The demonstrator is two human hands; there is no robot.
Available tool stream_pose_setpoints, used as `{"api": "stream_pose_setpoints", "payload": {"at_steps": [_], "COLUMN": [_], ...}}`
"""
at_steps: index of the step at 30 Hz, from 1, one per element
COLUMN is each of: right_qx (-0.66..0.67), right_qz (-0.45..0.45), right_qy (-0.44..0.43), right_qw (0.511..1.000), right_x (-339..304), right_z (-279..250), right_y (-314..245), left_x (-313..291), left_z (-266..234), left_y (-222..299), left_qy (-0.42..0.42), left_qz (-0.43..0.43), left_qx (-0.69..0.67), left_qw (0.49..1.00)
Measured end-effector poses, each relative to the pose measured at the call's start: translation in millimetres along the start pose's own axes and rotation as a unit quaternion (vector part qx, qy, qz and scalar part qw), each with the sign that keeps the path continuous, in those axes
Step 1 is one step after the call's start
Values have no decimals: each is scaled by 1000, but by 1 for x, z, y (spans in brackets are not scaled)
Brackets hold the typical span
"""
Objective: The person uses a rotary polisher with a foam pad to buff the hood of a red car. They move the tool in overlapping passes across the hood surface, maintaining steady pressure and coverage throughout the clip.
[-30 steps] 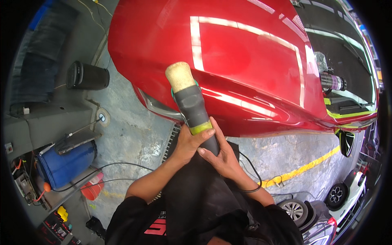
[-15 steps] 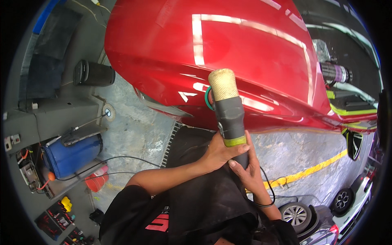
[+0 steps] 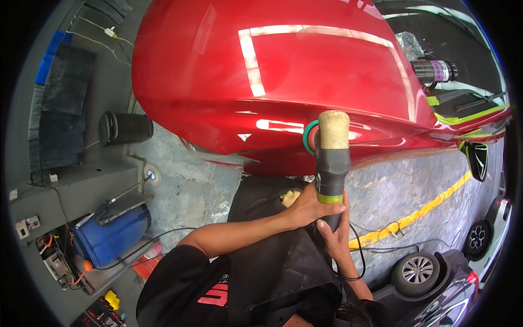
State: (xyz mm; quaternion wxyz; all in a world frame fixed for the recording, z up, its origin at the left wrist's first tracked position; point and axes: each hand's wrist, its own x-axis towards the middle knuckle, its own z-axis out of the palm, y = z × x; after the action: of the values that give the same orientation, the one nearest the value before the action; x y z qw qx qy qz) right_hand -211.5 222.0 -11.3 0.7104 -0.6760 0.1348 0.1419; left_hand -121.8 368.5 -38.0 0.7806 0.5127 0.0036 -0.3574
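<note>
Both my hands hold a car polisher (image 3: 332, 169), which has a dark body, a beige textured front end and a yellow-green band. My left hand (image 3: 310, 210) is closed round the body near that band, with its thumb across the top. Behind it, my right hand (image 3: 336, 235) grips the dark rear part, and a black cable hangs beside that wrist. The polisher's round teal-edged pad (image 3: 310, 137) is at the red fender of a glossy red car (image 3: 196, 82). The body hides most of the pad, so I cannot tell how fully it touches the paint.
A black bottle with a purple label (image 3: 435, 71) and crumpled clear plastic (image 3: 408, 46) rest near the windshield. Green tape (image 3: 452, 120) edges the glass by the side mirror (image 3: 478, 162). At left are a black bin (image 3: 126, 128) and a blue drum (image 3: 111, 235). Cables cross the floor.
The polisher and both hands have moved right along the fender, toward the side mirror. My view has turned a little, and a pale-yellow object now shows beside my left hand. Both grips stay closed.
</note>
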Motion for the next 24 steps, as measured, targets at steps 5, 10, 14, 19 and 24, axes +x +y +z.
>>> {"api": "stream_pose_setpoints", "payload": {"at_steps": [5,10,14,19,24], "right_qx": [-91,-147,-225,-168,-194], "right_qz": [-59,-91,-148,-129,-178], "right_qy": [-53,-152,-177,-173,-136], "right_qw": [993,973,947,962,955], "right_x": [12,40,62,65,36], "right_z": [52,107,151,178,192], "right_y": [38,54,55,44,36], "left_x": [-44,-92,-107,-115,-129], "left_z": [-63,-123,-169,-189,-167], "left_y": [-8,-14,-17,-21,-9], "left_qy": [23,109,145,104,223], "left_qz": [-13,-3,41,148,125], "left_qx": [19,-16,-79,-147,-33], "left_qw": [999,994,985,973,966]}}
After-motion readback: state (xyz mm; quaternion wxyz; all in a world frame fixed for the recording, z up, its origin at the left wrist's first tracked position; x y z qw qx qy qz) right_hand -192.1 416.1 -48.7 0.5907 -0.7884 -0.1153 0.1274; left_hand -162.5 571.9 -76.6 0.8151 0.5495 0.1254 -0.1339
